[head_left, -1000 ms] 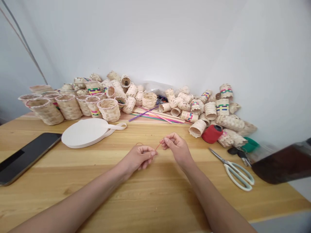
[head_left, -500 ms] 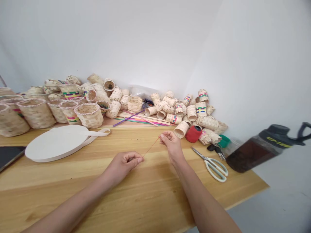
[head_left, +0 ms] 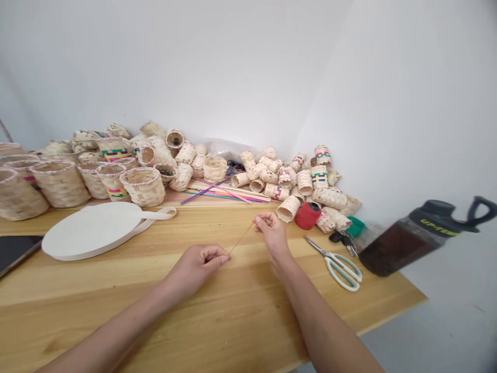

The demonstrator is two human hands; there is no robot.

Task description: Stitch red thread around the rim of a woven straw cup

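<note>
My left hand (head_left: 200, 264) is closed in a pinch over the wooden table (head_left: 217, 316), gripping one end of a thin reddish thread (head_left: 240, 239). My right hand (head_left: 271, 231) pinches the other end, a little farther back and to the right. The thread runs taut and straight between the two hands, slanting up to the right. A red spool of thread (head_left: 307, 215) lies just right of my right hand.
Many small woven baskets (head_left: 143, 185) are heaped along the back wall, with coloured strips (head_left: 223, 191) in front. A white roll of tape (head_left: 91, 229) lies left, a dark tablet (head_left: 13, 249) at the left edge. Scissors (head_left: 337, 261), keys and a dark water bottle (head_left: 419, 235) lie right.
My hands have drawn apart, stretching the thread longer and taut. The view has swung right, bringing the water bottle fully in and the tablet almost out.
</note>
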